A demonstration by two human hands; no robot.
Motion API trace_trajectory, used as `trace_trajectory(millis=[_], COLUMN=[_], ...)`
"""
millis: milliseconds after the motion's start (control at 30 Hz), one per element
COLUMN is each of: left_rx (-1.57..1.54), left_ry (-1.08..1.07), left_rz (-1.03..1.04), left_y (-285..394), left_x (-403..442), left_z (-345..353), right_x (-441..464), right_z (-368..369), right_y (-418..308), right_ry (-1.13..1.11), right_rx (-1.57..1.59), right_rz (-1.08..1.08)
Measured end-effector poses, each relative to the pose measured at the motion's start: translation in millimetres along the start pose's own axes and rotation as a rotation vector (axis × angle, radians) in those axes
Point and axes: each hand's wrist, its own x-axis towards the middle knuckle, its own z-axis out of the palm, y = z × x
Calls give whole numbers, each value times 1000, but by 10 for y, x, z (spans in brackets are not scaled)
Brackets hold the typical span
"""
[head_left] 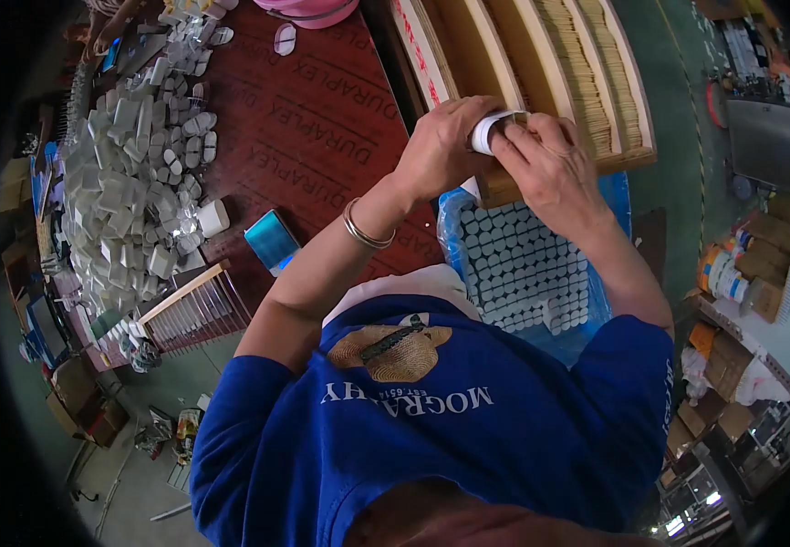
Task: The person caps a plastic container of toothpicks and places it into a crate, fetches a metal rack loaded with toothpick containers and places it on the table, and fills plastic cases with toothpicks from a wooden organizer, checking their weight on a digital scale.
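Observation:
A small white container (483, 136) with a rounded rim is between my two hands, at the near end of the wooden rack. My left hand (445, 146) is closed around its left side. My right hand (545, 164) has its fingers bent together at the container's opening; whatever they pinch is hidden. Several tan pieces stand in packed rows in the slotted wooden rack (486, 36). Below my hands, a blue-lined crate (454, 228) holds rows of grey-white pieces (523, 260) with rounded ends.
A large heap of pale, translucent pieces (121, 173) covers the left of the red-brown table (322, 118). On that table lie a blue-green box (272, 241) and a pink bucket (311, 9). A slatted wooden rack (196, 312) sits at the near left edge. Shelves with boxes (764, 246) stand at right.

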Motion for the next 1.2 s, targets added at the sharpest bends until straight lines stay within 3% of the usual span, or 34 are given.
trace_trajectory(millis=[233, 600, 700, 767, 833, 900, 1067, 1200], left_rx=[39, 83, 72, 55, 34, -62, -188, -248], left_ry=[-44, -54, -14, -3, 1, 7, -37, -55], left_rz=[29, -24, -71, -81, -86, -96, -133, -84], left_y=[0, -68, -67, -62, -41, -9, -16, -49], left_x=[-219, -219, -193, -193, -192, -187, -209, -257], left_z=[-73, -5, -45, -47, -44, -53, -54, -6], right_x=[-99, -262, -292, -322, -343, -364, -322, -303], right_z=[141, 190, 164, 179, 195, 207, 228, 406], right_y=[-167, -146, -108, -98, -48, -68, -146, -103], right_ry=[42, 192, 372, 412, 419, 405, 330, 435], right_rx=[246, 234, 254, 316, 343, 593, 805, 934], right_rz=[-15, 6, 122, 316, 341, 555, 601, 578])
